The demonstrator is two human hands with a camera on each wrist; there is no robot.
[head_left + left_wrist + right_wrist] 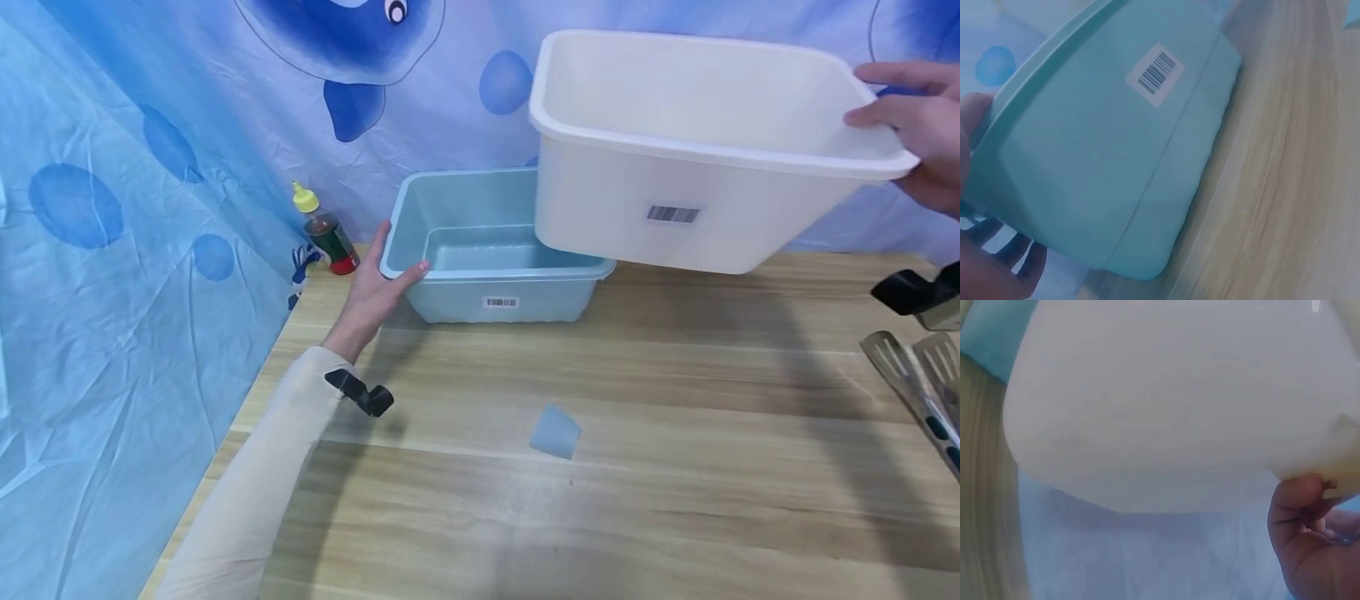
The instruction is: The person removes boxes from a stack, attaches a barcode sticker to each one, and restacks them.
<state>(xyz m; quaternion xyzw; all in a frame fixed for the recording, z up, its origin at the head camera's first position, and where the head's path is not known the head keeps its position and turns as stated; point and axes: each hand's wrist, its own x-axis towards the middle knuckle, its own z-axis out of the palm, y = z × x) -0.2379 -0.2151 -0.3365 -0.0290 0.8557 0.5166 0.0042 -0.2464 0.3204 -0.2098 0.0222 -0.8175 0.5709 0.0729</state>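
The right hand (pixel 918 125) gripped the white tub (pixel 697 150) by its rim, aloft above the worktop (pixel 600 500); the left hand (pixel 378 287) clasped the teal tub's (pixel 487 250) near-left corner, steadying it.

Left hand (pixel 375 287) outstretched, thumb hooked; right hand (pixel 918 133) raised, fingers clamped.

- You get bright, even light in the head view; soft shadows fall on the counter (pixel 675 500).
- Your right wrist view is blurred and washed out.
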